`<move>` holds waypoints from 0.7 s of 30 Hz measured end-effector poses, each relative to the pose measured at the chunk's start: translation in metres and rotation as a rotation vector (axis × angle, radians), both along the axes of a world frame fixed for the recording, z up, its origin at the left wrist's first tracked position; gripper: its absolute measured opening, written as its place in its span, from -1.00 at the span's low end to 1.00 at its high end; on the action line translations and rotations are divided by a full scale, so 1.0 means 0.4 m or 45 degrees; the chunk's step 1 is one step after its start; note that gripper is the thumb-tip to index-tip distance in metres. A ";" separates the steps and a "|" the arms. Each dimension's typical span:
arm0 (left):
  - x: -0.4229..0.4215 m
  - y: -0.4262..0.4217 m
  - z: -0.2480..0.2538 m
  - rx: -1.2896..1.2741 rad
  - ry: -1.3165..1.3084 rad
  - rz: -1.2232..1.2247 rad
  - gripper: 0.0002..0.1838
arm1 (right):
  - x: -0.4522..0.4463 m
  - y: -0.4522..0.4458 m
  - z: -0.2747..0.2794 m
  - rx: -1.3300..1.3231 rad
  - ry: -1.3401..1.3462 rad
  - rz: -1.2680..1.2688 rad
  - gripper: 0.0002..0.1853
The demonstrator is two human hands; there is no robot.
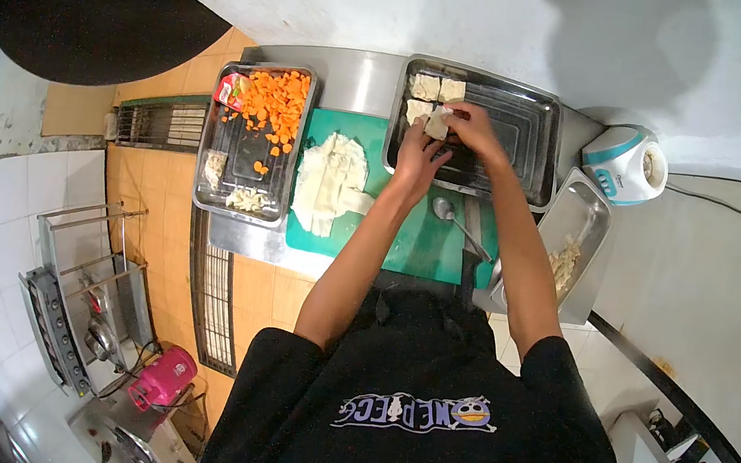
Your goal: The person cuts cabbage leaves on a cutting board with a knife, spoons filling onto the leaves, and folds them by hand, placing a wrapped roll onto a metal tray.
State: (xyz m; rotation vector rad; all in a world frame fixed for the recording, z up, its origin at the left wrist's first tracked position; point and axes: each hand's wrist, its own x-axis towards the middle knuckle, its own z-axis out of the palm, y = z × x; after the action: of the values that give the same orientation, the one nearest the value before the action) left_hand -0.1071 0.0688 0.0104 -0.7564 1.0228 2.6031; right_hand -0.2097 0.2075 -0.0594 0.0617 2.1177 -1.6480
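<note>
Both hands are over the large metal tray (523, 189) at the back. My left hand (419, 158) touches the lower edge of a pale dough piece (437, 125), its fingers partly spread. From the right, my right hand (473, 129) has its fingers closed on the same piece. Several pale square pieces (425, 87) lie in the tray's left part, beside and above the hands. Below the tray, the green cutting board (368, 245) bears a wide pale dough sheet (330, 185) with a strip reaching right, a spoon (457, 223) and a knife (472, 236).
A left tray (301, 141) holds chopped orange pieces (275, 104), a red packet (231, 91) and pale bits. On the right stand a narrow metal tray (586, 214) with pale scraps and a white-and-teal appliance (624, 167). A pink gas cylinder (163, 378) is at lower left.
</note>
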 end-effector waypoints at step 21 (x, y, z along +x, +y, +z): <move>-0.026 0.037 0.020 0.242 -0.139 0.182 -0.26 | -0.016 -0.014 0.049 0.467 0.299 0.153 -0.67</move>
State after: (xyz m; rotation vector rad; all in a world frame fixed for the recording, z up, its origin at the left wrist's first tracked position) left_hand -0.1174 0.0834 0.0182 -0.9424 0.7030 2.6946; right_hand -0.2161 0.2021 -0.0398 -0.1496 2.5250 -1.2324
